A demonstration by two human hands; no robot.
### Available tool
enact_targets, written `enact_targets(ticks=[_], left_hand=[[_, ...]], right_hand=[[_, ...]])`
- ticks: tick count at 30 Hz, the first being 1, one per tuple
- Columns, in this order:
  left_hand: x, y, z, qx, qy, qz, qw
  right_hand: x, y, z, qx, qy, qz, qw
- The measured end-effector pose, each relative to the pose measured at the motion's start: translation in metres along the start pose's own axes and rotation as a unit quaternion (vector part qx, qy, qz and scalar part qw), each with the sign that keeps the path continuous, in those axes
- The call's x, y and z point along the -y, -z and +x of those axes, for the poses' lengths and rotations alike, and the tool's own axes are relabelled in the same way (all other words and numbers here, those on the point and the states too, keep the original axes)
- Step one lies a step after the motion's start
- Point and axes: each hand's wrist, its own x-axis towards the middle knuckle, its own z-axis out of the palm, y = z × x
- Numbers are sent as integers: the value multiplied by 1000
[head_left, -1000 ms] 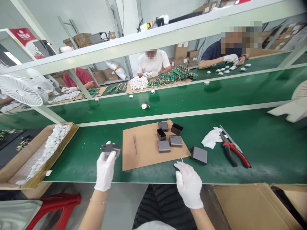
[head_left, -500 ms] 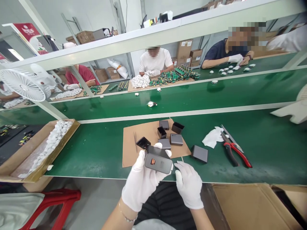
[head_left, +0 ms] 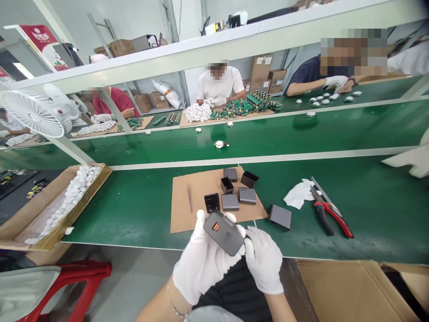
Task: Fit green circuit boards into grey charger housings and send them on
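Note:
In the head view, my white-gloved left hand (head_left: 201,264) holds a dark grey plastic case (head_left: 224,233), tilted with its long rounded face toward me. An orange-striped slot shows in that face. Beyond it a black-lined lid or second shell (head_left: 212,203) stands up; whether it is joined to the case is unclear. My gloved right hand (head_left: 264,259) has its fingers curled together at the case's lower right end, with the fingertips partly hidden. On the cardboard sheet (head_left: 181,210) behind lie more grey boxes (head_left: 247,196), black open shells (head_left: 249,179) and tweezers (head_left: 189,198).
Another grey box (head_left: 279,217) sits right of the cardboard. Farther right are a crumpled white cloth (head_left: 298,193), red-handled pliers (head_left: 331,214) and a pointed metal tool. A carton of white parts (head_left: 78,185) stands left. Co-workers sit beyond the green conveyor (head_left: 167,150), where several small parts lie.
The case has turned clockwise in my left hand, its right end now lower. My right fingers have come in against that end. Small parts on the conveyor have shifted slightly right.

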Motion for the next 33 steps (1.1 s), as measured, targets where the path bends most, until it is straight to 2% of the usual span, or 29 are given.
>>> enact_targets(ticks=[7,12,26,33], left_hand=[[0,8,7,29,-8,66,997],[-1,15,8,6,-13,83,996],[4,17,11,-32,6,99,995],[3,12,8,15,-25,178,984]], right_hand=[[1,0,0,-7,0,-1,1000],[2,0,2,-13,3,3,1000],[3,2,1,-5,-8,5,1000],[3,2,1,0,-8,3,1000]])
